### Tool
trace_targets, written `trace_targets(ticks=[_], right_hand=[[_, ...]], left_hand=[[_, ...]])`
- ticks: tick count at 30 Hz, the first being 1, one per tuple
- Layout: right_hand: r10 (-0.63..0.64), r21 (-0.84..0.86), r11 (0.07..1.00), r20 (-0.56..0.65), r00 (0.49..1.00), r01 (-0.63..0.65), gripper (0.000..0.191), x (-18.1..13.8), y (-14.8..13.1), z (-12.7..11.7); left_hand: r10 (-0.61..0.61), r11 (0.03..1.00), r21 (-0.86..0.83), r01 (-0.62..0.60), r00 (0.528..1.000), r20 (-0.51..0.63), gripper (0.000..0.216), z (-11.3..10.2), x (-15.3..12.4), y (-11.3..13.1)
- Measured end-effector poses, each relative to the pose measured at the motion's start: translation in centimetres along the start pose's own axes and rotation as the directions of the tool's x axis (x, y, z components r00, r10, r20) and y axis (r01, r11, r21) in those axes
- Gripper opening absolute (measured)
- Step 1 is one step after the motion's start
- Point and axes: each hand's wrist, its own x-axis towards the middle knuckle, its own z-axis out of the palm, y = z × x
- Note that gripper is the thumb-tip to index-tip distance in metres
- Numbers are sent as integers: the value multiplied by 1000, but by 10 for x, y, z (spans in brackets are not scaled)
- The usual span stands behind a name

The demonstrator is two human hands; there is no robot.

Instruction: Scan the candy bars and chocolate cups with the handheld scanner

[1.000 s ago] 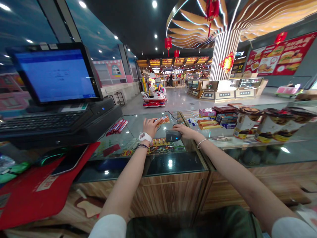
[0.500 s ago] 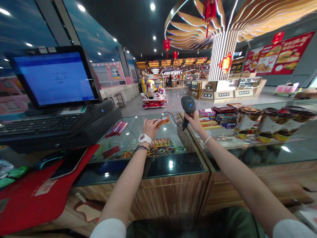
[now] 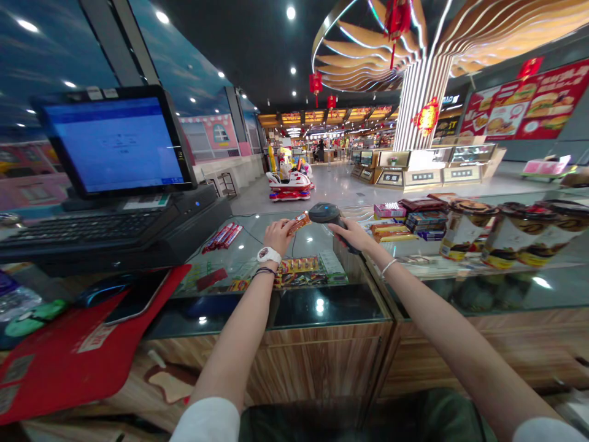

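Note:
Pinched in my left hand (image 3: 277,236) is a snack bar in an orange-brown wrapper (image 3: 300,222), held just above the glass counter (image 3: 251,248). My right hand (image 3: 353,234) is wrapped round the handle of a black barcode scanner (image 3: 324,213). The scanner's head is tipped over to the left, close to the bar's right end; whether they touch I cannot tell. Several red and purple wrapped bars (image 3: 223,237) lie on the glass to the left of my left hand. Under the glass, below my wrist, packaged sweets (image 3: 301,270) show.
At the left stand a monitor (image 3: 117,144) and a keyboard (image 3: 83,230). A phone (image 3: 138,296) and a mouse (image 3: 103,290) rest by a red mat (image 3: 92,362). To the right are snack boxes (image 3: 423,221) and several large cups (image 3: 469,227).
The scanner has turned from upright to tilted left and moved toward the bar. The bar has shifted slightly left, its right end raised. The view has swung a little to the left.

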Motion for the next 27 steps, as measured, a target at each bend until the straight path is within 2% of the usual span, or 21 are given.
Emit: trace_targets(ticks=[8, 15, 27], right_hand=[[28, -123, 992, 21, 999, -26, 48, -5, -3, 10], [39, -100, 994, 14, 999, -37, 48, -6, -5, 9], [47, -48, 998, 40, 998, -46, 44, -7, -6, 9]], left_hand=[[-25, 999, 28, 25, 1000, 6, 47, 1, -5, -5], [-27, 999, 29, 27, 1000, 5, 40, 3, -5, -6], [-58, 997, 42, 57, 998, 23, 46, -1, -4, -1]])
